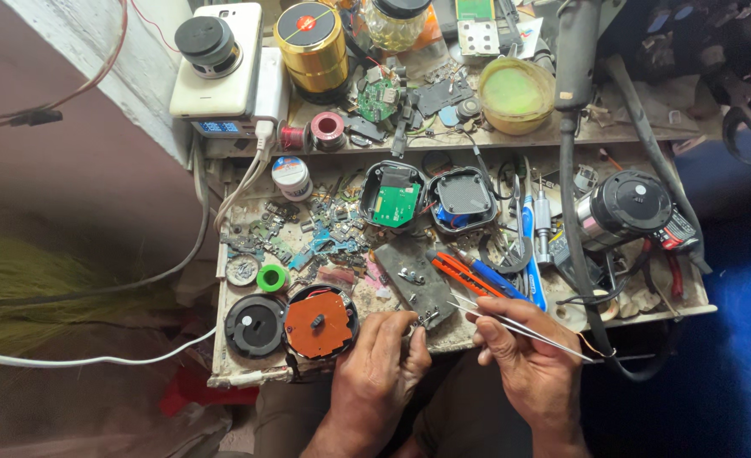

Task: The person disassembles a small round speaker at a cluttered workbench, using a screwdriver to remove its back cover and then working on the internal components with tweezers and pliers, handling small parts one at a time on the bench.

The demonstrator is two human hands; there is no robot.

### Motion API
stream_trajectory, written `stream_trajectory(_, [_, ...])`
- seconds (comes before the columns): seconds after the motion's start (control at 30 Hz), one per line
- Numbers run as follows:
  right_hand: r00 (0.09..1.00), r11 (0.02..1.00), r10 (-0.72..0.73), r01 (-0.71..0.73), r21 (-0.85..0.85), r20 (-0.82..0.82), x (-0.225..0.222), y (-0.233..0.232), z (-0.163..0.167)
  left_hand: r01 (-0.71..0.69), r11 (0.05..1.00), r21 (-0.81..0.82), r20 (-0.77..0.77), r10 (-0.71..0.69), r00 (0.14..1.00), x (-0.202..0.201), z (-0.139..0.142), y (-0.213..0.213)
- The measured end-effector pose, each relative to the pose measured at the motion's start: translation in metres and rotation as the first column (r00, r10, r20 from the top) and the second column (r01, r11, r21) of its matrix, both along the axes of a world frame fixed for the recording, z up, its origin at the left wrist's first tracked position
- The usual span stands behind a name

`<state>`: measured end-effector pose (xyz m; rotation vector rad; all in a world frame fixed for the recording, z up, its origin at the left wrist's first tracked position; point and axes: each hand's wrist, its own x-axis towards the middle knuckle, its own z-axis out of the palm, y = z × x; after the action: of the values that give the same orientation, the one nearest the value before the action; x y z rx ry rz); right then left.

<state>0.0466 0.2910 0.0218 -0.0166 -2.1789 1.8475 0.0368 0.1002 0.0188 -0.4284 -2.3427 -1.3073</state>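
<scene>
Your single head-worn camera is looking almost straight down at the cluttered, grimy repair bench (443, 339), sitting close above your left hand (381, 360) and right hand (520, 360) at the bench's near edge.

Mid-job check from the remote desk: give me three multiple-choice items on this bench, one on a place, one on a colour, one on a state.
1. Where is the round orange board?
A. Just left of the left hand
B. On the upper shelf
C. Right of the right hand

2. What colour is the small tape ring above the orange board?
A. Red
B. Green
C. White

3. What is the right hand doing?
A. Resting open
B. Gripping a screwdriver
C. Holding tweezers

Answers:
1. A, it lies at the bench's front edge beside that hand.
2. B, the ring is bright green.
3. C, the thin metal tips point toward the left hand.
</scene>
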Motion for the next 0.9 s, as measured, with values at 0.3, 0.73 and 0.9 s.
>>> stream_trajectory(0.3, [1.000,1.000,0.006,-0.006,0.030,-0.003,-0.001,0.001,0.000,0.009,1.000,0.003,0.013,-0.009,1.000,-0.001,0.002,0.000])
stream_trajectory(0.73, [1.000,0.999,-0.001,0.001,0.051,0.002,-0.003,0.001,0.000,0.031,0.999,0.027,0.049,-0.032,0.998,0.001,0.002,-0.002])
stream_trajectory(0.9, [0.999,0.999,0.015,-0.015,0.030,-0.029,-0.003,0.004,-0.001,-0.085,0.996,-0.034,-0.093,0.082,0.992,0.010,0.003,-0.001])
